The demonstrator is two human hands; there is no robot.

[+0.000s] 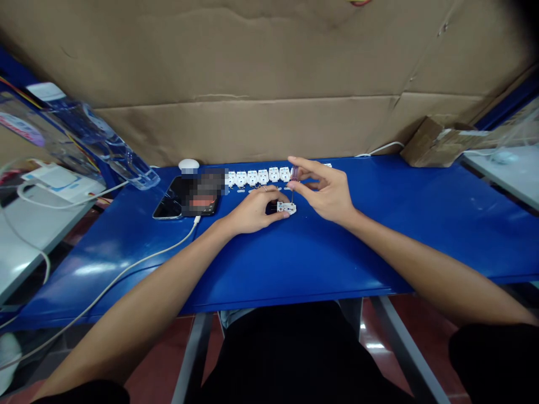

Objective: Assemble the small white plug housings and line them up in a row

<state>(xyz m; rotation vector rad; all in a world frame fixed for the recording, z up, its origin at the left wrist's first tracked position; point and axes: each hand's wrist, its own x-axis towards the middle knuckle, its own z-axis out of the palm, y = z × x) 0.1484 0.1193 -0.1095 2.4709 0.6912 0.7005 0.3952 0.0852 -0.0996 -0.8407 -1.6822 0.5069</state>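
My left hand [252, 210] rests on the blue table [379, 235], fingers closed on a small white plastic part [287, 208]. Just to its right, my right hand [326, 191] pinches the clear handle of a small screwdriver [294, 175] between thumb and fingers. The screwdriver stands upright with its thin shaft pointing down onto the white part. Behind both hands a row of several similar white parts [257, 177] lies along the table.
A phone [185, 197] lies left of the hands with a white cable [126, 269] running off the front left. A white round object [188, 164] sits behind it. Clear plastic packaging [105, 151] stands left, a cardboard box [438, 143] right. Cardboard sheets form the backdrop.
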